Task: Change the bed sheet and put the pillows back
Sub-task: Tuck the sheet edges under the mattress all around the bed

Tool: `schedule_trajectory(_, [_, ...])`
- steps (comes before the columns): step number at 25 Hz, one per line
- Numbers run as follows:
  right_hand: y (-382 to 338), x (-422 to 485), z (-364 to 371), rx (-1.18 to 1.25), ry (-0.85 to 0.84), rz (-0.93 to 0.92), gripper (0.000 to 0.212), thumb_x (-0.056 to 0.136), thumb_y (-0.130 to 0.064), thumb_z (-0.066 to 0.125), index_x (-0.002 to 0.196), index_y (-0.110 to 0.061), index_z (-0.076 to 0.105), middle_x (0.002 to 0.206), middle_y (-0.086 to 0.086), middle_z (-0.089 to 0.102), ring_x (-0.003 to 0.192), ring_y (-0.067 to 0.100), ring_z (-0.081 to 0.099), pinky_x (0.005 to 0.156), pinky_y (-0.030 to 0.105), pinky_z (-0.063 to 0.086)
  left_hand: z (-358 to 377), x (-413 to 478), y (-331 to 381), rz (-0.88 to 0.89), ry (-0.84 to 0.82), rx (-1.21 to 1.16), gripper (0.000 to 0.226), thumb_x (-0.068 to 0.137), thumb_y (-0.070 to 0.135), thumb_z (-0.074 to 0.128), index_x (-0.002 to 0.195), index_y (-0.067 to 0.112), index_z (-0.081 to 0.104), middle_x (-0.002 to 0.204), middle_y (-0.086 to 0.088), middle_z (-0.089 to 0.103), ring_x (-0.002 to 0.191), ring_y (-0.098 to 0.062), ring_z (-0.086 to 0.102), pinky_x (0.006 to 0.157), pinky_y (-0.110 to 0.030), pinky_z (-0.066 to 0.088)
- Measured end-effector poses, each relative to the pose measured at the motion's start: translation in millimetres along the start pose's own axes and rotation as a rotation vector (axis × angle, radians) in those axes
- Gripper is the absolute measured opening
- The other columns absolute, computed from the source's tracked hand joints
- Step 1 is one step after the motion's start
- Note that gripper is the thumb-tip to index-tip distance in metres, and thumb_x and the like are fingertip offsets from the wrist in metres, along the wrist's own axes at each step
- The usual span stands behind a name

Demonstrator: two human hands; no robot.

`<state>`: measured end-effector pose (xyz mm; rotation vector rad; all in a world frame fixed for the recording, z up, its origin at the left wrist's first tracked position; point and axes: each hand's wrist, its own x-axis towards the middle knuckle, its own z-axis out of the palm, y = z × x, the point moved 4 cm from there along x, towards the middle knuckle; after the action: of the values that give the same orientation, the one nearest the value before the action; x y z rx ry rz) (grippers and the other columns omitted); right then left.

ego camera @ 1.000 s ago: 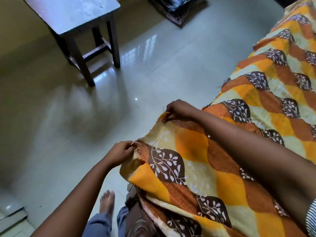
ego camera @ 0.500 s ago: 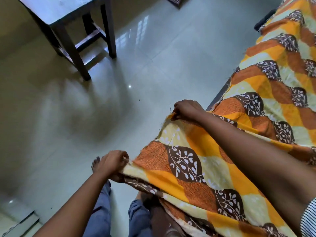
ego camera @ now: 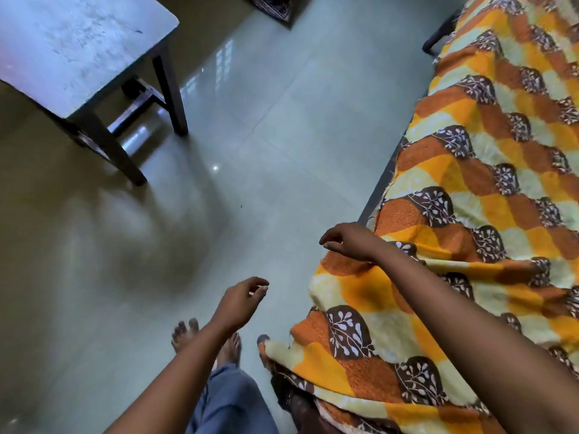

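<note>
Head view: both hands are empty now. The left hand (ego camera: 241, 303), at about 7 o'clock in the picture, hangs over the floor (ego camera: 266, 151) with the thumb and fingers loosely curled toward each other and nothing between them. The right hand (ego camera: 347, 241), near the centre toward 4 o'clock, hovers just above the corner of the bed sheet (ego camera: 470, 214), its fingers bent down and relaxed, and it holds nothing.

Half a second ago each hand was pinching the hem of this sheet and holding it up and stretched; now the hem is released. The corner lies slack and wrinkled, and it falls over the bed edge from 4 o'clock down to 6 o'clock, close to the person's bare feet (ego camera: 185, 333). I judge that the orange, yellow and brown leaf-pattern sheet is already spread along the bed, which runs from 1 o'clock to 5 o'clock, but this near corner is not yet smooth or tucked. The next work is probably to straighten or tuck it, and the pillows are not on the part of the bed that shows.

A dark strip of the bed frame (ego camera: 376, 195) shows at 3 o'clock beside the hanging cloth. Some brown patterned cloth (ego camera: 300, 408) shows under the sheet at 6 o'clock; I cannot tell what it is. A dusty wooden counter (ego camera: 78, 51) stands at 10 o'clock, well apart from the bed. A dark patterned thing (ego camera: 272, 7) is at 12 o'clock, cut by the picture edge.

No brand, label or writing can be read anywhere.
</note>
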<state>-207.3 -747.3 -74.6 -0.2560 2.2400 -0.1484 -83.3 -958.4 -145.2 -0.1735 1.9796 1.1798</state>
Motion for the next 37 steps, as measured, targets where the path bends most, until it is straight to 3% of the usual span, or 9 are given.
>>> schedule_trajectory(3, [46,-14,-22,-0.043,-0.024,0.066,0.024,0.093,-0.02,0.053,0.112,-0.015,0.067,0.116,0.004,0.066,0.104,0.02,0.06,0.082,0.027,0.043,1,29,36,0.006,-0.04,0.007,0.02,0.085,0.055,0.042,0.096,0.05,0.057,0.101,0.009,0.069,0.098,-0.017,0.063,0.097,-0.038,0.042])
schedule_trajectory(5, [84,-9,-38,-0.079,-0.051,0.123,0.024,0.092,-0.017,0.054,0.112,-0.015,0.067,0.117,0.004,0.066,0.105,0.02,0.06,0.086,0.029,0.047,3,51,68,0.021,-0.081,-0.022,0.023,0.091,0.048,0.043,0.106,0.042,0.059,0.104,0.004,0.069,0.102,-0.019,0.061,0.102,-0.034,0.036])
schedule_trajectory(9, [149,38,-70,-0.217,-0.133,0.155,0.034,0.092,-0.011,0.048,0.12,-0.027,0.061,0.129,0.002,0.058,0.116,0.021,0.054,0.096,0.031,0.043,8,112,130,0.04,-0.103,-0.047,0.027,0.097,0.031,0.042,0.116,0.019,0.059,0.109,-0.002,0.069,0.099,-0.014,0.061,0.079,-0.006,0.026])
schedule_trajectory(15, [195,121,-75,-0.594,-0.704,0.016,0.053,0.082,-0.046,0.064,0.128,-0.024,0.053,0.132,0.005,0.052,0.122,0.025,0.046,0.102,0.037,0.038,33,204,198,-0.052,-0.187,-0.034,0.031,0.099,0.037,0.036,0.12,0.022,0.055,0.108,0.008,0.066,0.095,-0.005,0.056,0.061,0.015,0.013])
schedule_trajectory(20, [197,157,-108,-0.285,-0.397,-0.174,0.036,0.078,-0.042,0.07,0.106,-0.02,0.07,0.107,0.004,0.069,0.103,0.022,0.06,0.073,0.026,0.04,75,235,212,-0.161,-0.338,-0.211,0.047,0.089,0.054,0.048,0.126,0.025,0.052,0.117,0.002,0.062,0.107,-0.015,0.058,0.095,-0.029,0.043])
schedule_trajectory(22, [193,167,-127,-0.193,-0.22,-0.208,0.033,0.077,-0.045,0.07,0.103,-0.024,0.071,0.107,0.001,0.069,0.102,0.021,0.061,0.068,0.023,0.034,86,232,223,-0.21,-0.363,-0.337,0.059,0.079,0.064,0.053,0.125,0.026,0.051,0.12,0.003,0.06,0.111,-0.016,0.057,0.098,-0.031,0.042])
schedule_trajectory(26, [187,182,-157,-0.182,-0.045,-0.218,0.035,0.075,-0.049,0.069,0.103,-0.028,0.071,0.108,0.001,0.068,0.103,0.023,0.061,0.066,0.023,0.031,73,241,230,-0.201,0.011,-0.201,0.037,0.093,0.041,0.049,0.063,0.02,0.046,0.085,-0.023,0.065,0.087,-0.037,0.061,0.067,-0.036,0.038])
schedule_trajectory(34, [145,212,-175,-0.16,0.072,-0.256,0.037,0.077,-0.05,0.068,0.105,-0.027,0.07,0.112,0.001,0.067,0.107,0.024,0.059,0.071,0.026,0.037,13,250,199,-0.106,0.228,-0.019,0.037,0.09,0.052,0.044,0.063,0.027,0.049,0.073,-0.017,0.067,0.079,-0.037,0.063,0.076,-0.043,0.047])
schedule_trajectory(37, [146,212,-162,-0.135,0.02,-0.215,0.034,0.082,-0.04,0.065,0.112,-0.025,0.066,0.118,0.0,0.063,0.113,0.023,0.055,0.08,0.029,0.039,11,260,193,-0.165,0.123,-0.018,0.034,0.091,0.045,0.049,0.065,0.024,0.049,0.077,-0.021,0.066,0.082,-0.037,0.063,0.078,-0.044,0.049])
